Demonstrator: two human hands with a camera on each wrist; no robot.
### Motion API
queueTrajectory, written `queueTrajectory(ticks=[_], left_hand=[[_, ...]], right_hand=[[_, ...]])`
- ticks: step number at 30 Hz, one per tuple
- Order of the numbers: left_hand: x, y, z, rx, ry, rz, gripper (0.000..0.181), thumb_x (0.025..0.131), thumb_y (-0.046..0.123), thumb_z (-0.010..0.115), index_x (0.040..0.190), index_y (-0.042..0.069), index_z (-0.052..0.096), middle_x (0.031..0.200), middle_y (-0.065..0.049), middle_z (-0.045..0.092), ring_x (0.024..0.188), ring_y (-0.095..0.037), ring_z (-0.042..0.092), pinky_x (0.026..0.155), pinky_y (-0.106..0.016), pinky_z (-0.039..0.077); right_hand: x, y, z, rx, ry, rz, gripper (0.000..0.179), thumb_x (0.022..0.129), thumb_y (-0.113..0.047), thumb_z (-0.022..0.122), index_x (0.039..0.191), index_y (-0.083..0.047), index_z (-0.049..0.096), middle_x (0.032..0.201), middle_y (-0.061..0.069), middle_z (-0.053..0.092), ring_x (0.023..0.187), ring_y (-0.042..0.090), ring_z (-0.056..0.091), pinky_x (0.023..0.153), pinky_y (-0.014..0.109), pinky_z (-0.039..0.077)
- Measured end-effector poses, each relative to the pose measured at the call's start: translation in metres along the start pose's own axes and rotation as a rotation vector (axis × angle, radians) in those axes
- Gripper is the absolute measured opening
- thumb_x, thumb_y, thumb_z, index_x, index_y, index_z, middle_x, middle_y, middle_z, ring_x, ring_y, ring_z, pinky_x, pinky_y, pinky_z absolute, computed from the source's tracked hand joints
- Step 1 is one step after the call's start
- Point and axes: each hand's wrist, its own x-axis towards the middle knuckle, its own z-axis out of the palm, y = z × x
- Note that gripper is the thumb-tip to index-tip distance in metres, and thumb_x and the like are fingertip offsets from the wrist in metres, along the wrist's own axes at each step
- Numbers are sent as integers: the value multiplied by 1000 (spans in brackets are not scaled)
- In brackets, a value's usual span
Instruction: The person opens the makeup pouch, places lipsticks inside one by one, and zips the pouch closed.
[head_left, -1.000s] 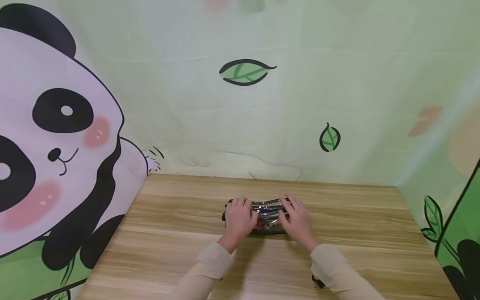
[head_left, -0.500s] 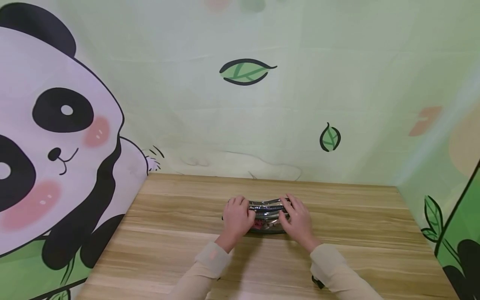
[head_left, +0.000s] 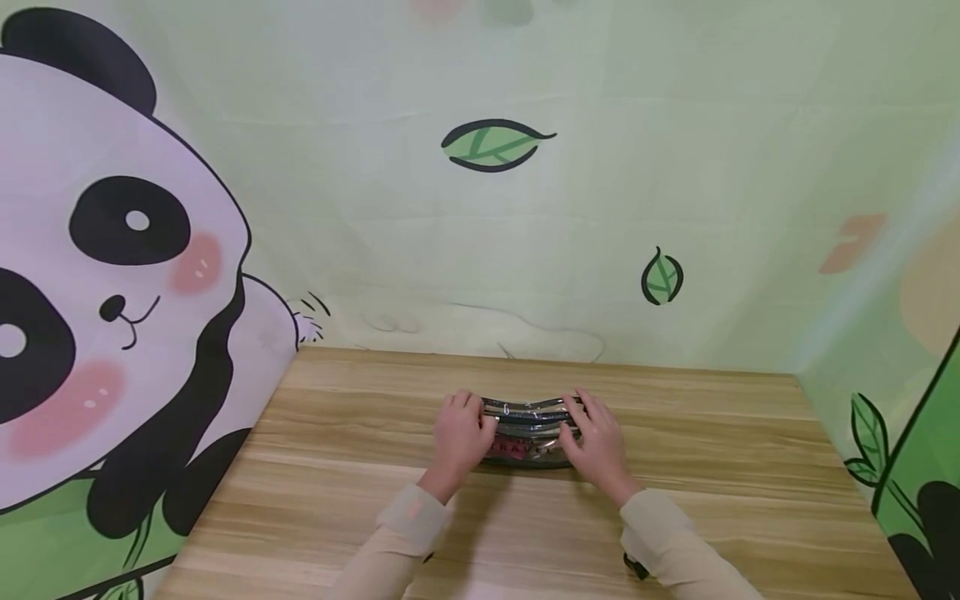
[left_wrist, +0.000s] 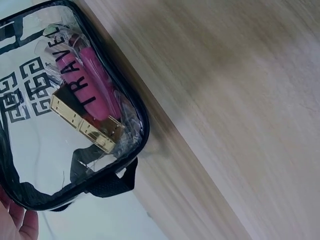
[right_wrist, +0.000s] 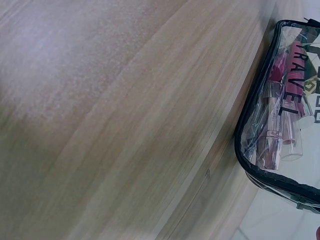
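A clear cosmetic bag with black trim and the word TRAVEL stands near the back of the table. My left hand grips its top at the left end, which the hand covers; whether it pinches a zipper pull cannot be seen. At the right end of the top, my right hand holds the edge between thumb and fingers. Through the clear wall in the left wrist view show pink tubes and a gold-edged case. The right wrist view shows lipstick-like tubes inside. A black side loop sticks out.
The wood-grain table runs back to a green printed backdrop. A large panda is printed on the left, with leaves on the back part. A small black object sits by the right cuff.
My left hand has slid left along the bag's top, uncovering more of its front and the TRAVEL lettering. The right hand has stayed in place on the bag.
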Motion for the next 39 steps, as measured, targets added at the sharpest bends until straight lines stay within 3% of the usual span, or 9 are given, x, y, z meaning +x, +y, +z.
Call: queueTrajectory(ticks=[8,14,24,32,39], left_hand=[[1,-10,0,-55,19,-59,15,65,14,51,57,13,38,76,-2,51,69,-18,46,55,-26,38],[1,-19,-4,-10,25,-74,16,66,14,51,57,14,38,76,-2,53,66,-17,47,50,-25,34],[2,-25,-5,31,40,-96,15,66,17,53,57,14,42,63,1,44,54,-14,38,45,-23,26],[3,-33,-6,44,42,-135,9,67,16,53,60,12,48,64,0,49,56,-16,44,45,-25,31],[4,-35,-7,60,0,-169,9,69,17,53,62,12,51,67,0,50,57,-16,45,46,-25,32]], right_hand=[[-1,1,1,5,-2,6,45,77,-22,50,118,-5,56,122,20,52,108,35,50,90,50,40],[-1,2,1,6,1,8,46,77,-21,50,119,-5,56,122,20,52,108,35,49,91,50,39],[-2,3,3,-6,1,13,46,76,-22,50,119,-5,56,122,20,52,109,35,49,91,49,39],[-3,3,4,-10,14,4,46,77,-23,49,119,-6,56,122,20,52,108,35,49,91,49,39],[-3,3,5,-18,54,-26,46,75,-24,51,117,-6,58,121,19,53,106,35,51,87,50,41]])
